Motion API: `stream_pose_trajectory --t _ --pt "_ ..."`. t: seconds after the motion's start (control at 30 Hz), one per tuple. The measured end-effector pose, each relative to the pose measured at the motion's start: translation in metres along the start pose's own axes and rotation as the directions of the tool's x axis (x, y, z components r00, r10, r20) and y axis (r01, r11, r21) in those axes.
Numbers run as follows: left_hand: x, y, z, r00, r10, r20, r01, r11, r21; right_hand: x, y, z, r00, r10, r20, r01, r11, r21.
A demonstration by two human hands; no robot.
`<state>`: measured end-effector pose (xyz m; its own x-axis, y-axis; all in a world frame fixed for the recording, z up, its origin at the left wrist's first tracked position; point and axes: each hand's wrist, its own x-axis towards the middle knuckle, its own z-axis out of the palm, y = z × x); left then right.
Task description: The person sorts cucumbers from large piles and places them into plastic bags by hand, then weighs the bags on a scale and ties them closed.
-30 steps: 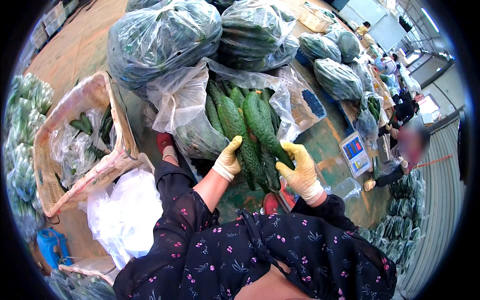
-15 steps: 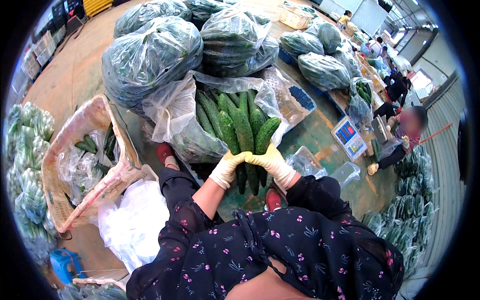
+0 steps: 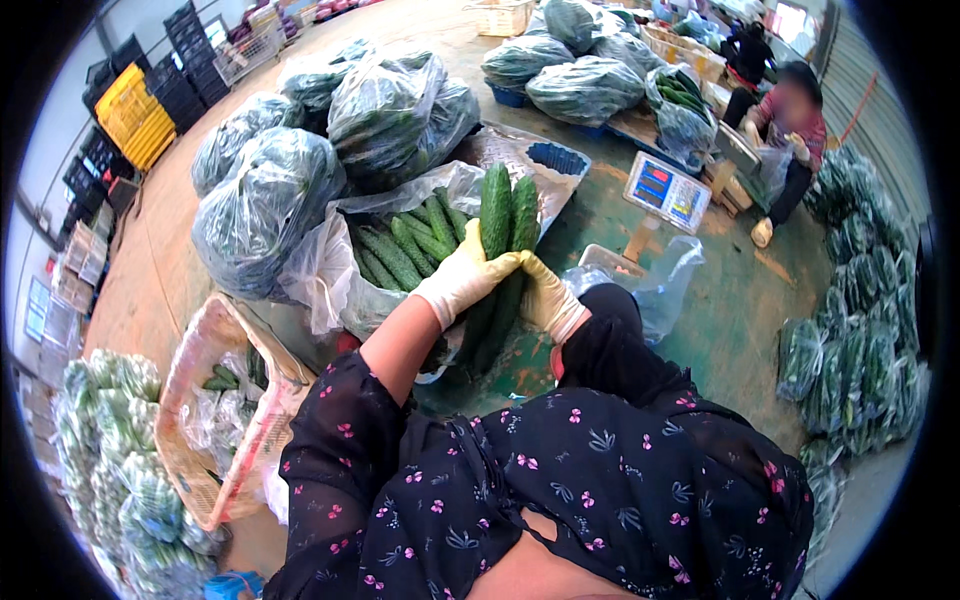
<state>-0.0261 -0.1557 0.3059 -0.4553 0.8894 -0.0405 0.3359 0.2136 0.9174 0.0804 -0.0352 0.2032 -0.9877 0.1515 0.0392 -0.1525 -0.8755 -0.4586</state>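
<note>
Both my hands wear pale gloves and close round a bundle of dark green cucumbers point(image 3: 495, 215), held with their tips pointing away from me. My left hand point(image 3: 465, 283) wraps the left side, with its thumb across the front. On the right side, my right hand point(image 3: 546, 298) presses against the bundle, its fingers partly hidden. The lower ends hang below my hands in shadow. Just left of and beyond the bundle, an open clear plastic bag point(image 3: 318, 268) holds several loose cucumbers point(image 3: 405, 245).
Full bags of cucumbers point(image 3: 265, 210) stand beyond the open bag. At left is an orange-white crate point(image 3: 215, 490) with cucumbers and crumpled plastic. A scale point(image 3: 668, 192) stands right of my hands, near a clear bag point(image 3: 668, 290). A seated person point(image 3: 790, 130) works beyond it. Bagged cucumbers point(image 3: 850, 365) line the right.
The view has swung, so the surroundings sit differently in it. The cucumber bundle has shifted from in front of the open bag toward its right side, still in both hands.
</note>
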Motion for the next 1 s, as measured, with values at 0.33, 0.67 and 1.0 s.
stream_pose_trajectory --t 0.33,0.67,1.0 --pt "0.05 0.108 0.064 0.979 0.007 0.204 -0.008 1.0 0.003 -0.05 -0.079 0.016 0.947 -0.314 0.067 0.311 0.949 0.051" --pt "0.076 0.113 0.178 0.979 0.143 0.142 -0.169 0.966 0.195 -0.122 -0.14 -0.028 0.862 -0.482 -0.153 0.473 0.876 -0.093" --pt "0.106 0.079 0.228 0.918 0.164 0.362 -0.165 0.986 -0.027 -0.17 -0.164 -0.089 0.83 -0.525 -0.19 0.531 0.847 -0.018"
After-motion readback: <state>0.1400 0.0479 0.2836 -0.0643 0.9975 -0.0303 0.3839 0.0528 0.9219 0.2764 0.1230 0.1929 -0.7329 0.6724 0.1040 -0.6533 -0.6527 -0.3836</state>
